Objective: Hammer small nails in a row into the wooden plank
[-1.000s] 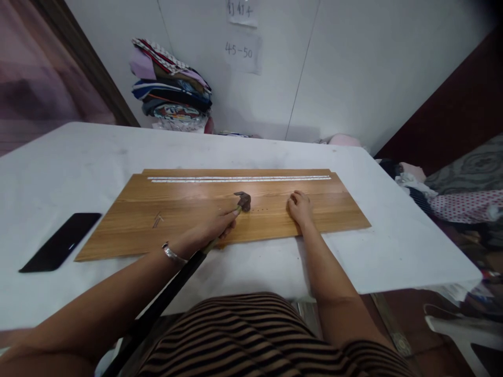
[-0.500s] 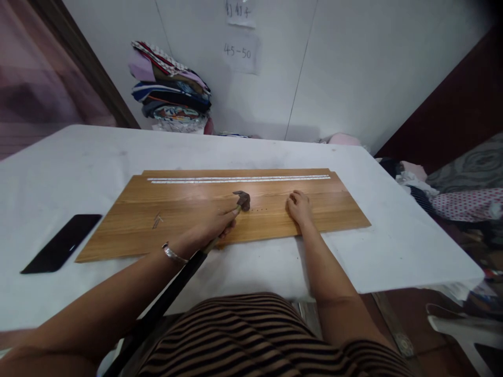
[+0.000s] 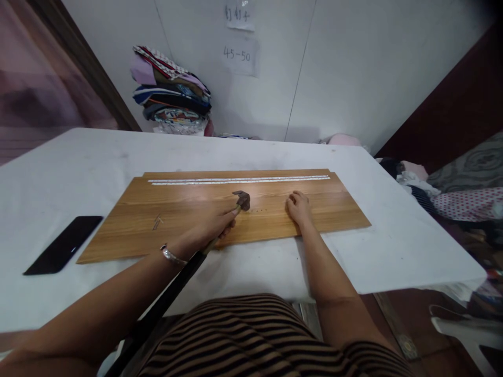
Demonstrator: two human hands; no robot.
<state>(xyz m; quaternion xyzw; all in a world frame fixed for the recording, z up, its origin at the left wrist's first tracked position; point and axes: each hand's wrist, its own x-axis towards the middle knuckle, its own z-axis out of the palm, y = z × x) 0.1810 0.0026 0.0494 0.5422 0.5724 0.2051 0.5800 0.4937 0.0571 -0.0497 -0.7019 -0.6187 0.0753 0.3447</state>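
My left hand [image 3: 218, 226] is closed around the upper handle of a claw hammer [image 3: 242, 201], whose long dark grip runs back toward my body under the forearm. The hammer head is low over a wooden board [image 3: 196, 201], beside a short row of small dark nail heads or dots [image 3: 259, 210]. Whether the head touches the board I cannot tell. On the board's right part rests my right hand [image 3: 299, 208], fingers loosely bent and slightly apart, with nothing visible in them. A few loose nails [image 3: 157, 222] lie on the board's left part.
Two white measuring strips [image 3: 239, 180] lie along the board's far side. Left of the board is a black phone [image 3: 65, 245] on the white-covered table [image 3: 401, 235]. Folded cloths [image 3: 173, 94] are stacked by the wall. More fabric [image 3: 467, 204] lies beyond the table's right edge.
The view has shifted very slightly. Both hands and the hammer keep practically the same place on the board.
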